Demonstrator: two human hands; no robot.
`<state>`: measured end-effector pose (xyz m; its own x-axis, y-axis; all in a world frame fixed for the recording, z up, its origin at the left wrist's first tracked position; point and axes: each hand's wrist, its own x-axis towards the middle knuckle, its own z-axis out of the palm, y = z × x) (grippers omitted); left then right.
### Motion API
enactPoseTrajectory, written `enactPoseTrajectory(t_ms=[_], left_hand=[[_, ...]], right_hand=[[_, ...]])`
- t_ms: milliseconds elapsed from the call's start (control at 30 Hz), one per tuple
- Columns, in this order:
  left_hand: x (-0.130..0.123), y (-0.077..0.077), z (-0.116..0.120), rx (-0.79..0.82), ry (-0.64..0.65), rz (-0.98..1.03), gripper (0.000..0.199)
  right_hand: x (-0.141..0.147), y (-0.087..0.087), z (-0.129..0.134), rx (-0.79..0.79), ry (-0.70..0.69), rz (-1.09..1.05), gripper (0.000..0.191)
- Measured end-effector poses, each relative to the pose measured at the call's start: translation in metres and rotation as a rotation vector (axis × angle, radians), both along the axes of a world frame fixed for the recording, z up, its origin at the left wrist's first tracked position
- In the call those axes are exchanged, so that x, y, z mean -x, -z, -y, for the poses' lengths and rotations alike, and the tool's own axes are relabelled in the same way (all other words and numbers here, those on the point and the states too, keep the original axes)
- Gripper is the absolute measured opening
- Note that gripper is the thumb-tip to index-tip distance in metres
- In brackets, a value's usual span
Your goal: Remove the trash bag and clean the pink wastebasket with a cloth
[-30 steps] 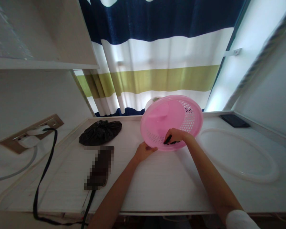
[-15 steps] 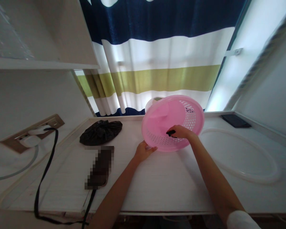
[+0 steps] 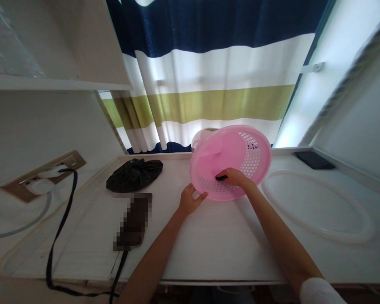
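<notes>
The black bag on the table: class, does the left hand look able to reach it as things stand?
Probably yes: the black bag lies left of the left hand with nothing visible between them, though that hand would likely have to leave the pink basket first.

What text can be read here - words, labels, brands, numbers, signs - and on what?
None legible.
Pink basket: no lettering visible.
Small black item: too small to read any marking.
Dark pixelated object: blocked out, unreadable.
Socket panel: any markings too small.
Flat black object, far right: nothing readable.
</notes>
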<state>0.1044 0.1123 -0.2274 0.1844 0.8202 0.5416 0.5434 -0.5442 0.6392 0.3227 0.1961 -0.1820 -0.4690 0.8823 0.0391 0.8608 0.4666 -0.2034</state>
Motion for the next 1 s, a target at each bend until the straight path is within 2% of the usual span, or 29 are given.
enactPoseTrajectory(t_ms=[200,700,800,1000], left_hand=[[0.001,0.001,-0.001,-0.028,-0.036,-0.018,0.027],[0.007,-0.003,-0.001,-0.124,-0.073,-0.02,0.022],[0.012,-0.004,-0.004,-0.128,-0.11,0.029,0.02],[0.016,-0.006,-0.006,-0.117,-0.161,0.183,0.019]], right_hand=[[-0.003,-0.008,0.002,0.222,-0.219,-0.084,0.04],[-0.02,-0.022,0.014,0.589,-0.255,-0.082,0.042],[-0.024,-0.027,0.015,0.538,-0.216,-0.087,0.041],[-0.021,-0.02,0.002,0.137,-0.131,-0.169,0.04]])
